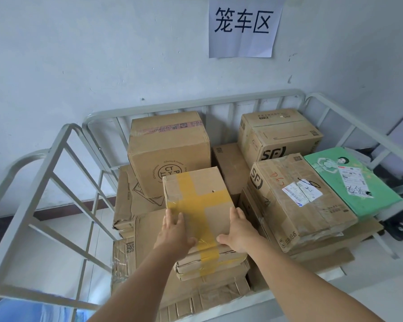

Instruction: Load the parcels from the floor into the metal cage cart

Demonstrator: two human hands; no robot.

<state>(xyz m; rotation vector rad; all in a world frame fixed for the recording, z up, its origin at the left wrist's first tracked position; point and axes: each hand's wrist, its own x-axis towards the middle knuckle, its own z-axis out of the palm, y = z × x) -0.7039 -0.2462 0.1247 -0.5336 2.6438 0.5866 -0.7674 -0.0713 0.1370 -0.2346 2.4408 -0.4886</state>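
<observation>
Both your forearms reach in from the bottom edge; left hand (175, 231) and right hand (240, 230) sit on the near end of the yellow-taped parcel (197, 205). Fingers on both are straight and laid flat on the top face, thumbs turned inward along the near edge. Reads as pressing or steadying, not a curled grip. That parcel sits inside the metal cage cart (196, 105), resting on flattened cartons near the front, its far end touching the big box with the round logo (169, 149). Step in hand, as I judge it: placement, seating this one on the stack. Next move calls for checking that it lies flat and doesn't rock, then lifting your palms off and going for another from the floor; no floor parcels are in view, so I can't say how many remain. Count in the cart: one yellow-taped parcel, one round-logo box, two SF-marked boxes (rear SF box (280, 133), front SF box (298, 201)), one green parcel (351, 182) leaning at the right rail, one plain carton (230, 168) in the centre gap. Flattened or crushed cartons underneath: several, exact number unclear. Paper sign (243, 25) is on the wall behind.
</observation>
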